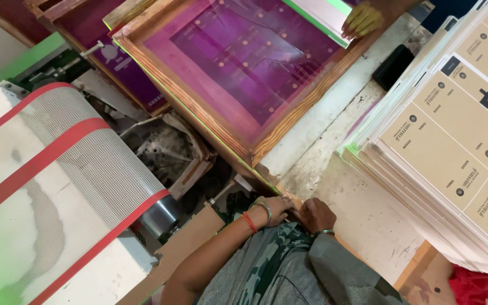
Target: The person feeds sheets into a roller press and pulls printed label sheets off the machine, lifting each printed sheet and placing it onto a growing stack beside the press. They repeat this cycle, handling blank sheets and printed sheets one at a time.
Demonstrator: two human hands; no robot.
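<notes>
My left hand [273, 208], with a red thread and a metal bangle on the wrist, lies at the near edge of the white table [362, 209]. My right hand [315, 214] is right beside it, knuckles up, fingers curled. Both hands meet just below the near corner of a wooden screen-printing frame [210, 116] with a purple mesh [244, 62]. Their fingertips are hidden, so I cannot tell whether they hold anything. At the top, another person's yellow-stained hand [361, 20] rests on a white and green squeegee [317, 16] on the screen.
A mesh conveyor belt with red bands [69, 164] fills the left. Stacked beige printed sheets [458, 135] lie at the right. A black block [393, 66] sits on the table. A second purple frame [108, 62] lies at the upper left, and red cloth [481, 285] at the lower right.
</notes>
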